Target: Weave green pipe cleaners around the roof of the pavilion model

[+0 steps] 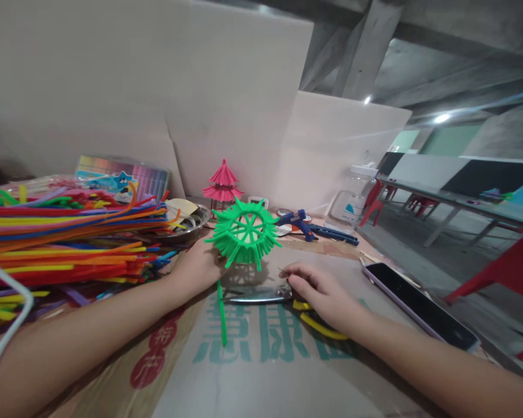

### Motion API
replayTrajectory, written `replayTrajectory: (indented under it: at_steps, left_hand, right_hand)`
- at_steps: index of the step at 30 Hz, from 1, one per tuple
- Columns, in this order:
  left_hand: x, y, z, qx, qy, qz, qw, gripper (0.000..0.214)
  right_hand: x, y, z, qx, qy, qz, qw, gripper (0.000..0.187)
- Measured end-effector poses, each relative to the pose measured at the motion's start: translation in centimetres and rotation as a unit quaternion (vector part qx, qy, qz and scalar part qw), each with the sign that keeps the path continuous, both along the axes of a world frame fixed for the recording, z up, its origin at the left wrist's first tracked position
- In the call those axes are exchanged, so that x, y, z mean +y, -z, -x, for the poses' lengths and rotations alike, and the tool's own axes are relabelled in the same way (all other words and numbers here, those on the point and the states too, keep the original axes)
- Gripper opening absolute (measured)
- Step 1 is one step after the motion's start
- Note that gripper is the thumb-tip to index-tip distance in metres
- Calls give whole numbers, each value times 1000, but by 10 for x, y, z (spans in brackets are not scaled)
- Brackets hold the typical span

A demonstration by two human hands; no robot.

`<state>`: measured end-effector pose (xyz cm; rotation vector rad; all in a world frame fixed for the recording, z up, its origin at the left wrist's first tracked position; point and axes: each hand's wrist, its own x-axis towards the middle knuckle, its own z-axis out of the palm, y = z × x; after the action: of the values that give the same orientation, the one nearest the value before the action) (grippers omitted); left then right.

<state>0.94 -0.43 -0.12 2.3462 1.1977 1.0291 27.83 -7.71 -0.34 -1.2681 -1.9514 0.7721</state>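
My left hand (203,264) is closed behind a green pipe-cleaner roof (247,255), holding it up above the board. The roof is a spoked ring with short strands sticking out all round, and it hides my left fingertips. A loose green pipe cleaner (222,319) hangs or lies just below that hand. My right hand (316,287) is pinched near the scissors; a thin dark tip shows at its fingers, too small to name. Under it lie the scissors (257,299), blades pointing left, with yellow handles partly covered by the hand.
Bundles of coloured pipe cleaners (70,232) fill the left side, with a marker set (122,177) behind. A pink pagoda (224,186), a blue glue gun (303,223) and a clear bottle (351,200) stand at the back. A phone (418,305) lies right.
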Motion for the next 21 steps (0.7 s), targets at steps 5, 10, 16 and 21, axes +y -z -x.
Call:
replayTrajectory:
  at_steps: [5,10,16,21]
  left_hand:
    - [9,13,9,101,-112,-16,988,49]
    - [9,10,8,128,-109,11,986,58]
    - [10,10,9,105,-85,-24,991,49]
    - [6,9,8,87,-87,-32,992,44]
  right_hand:
    - [-1,1,3,-76,-13,-30,997,28]
    - [-2,-1,5,-85,-12,-39,996,28]
    - [-2,0,5,-92,-14,-52,994,28]
    - [-2,4,6,-83,-17,-59,995,25]
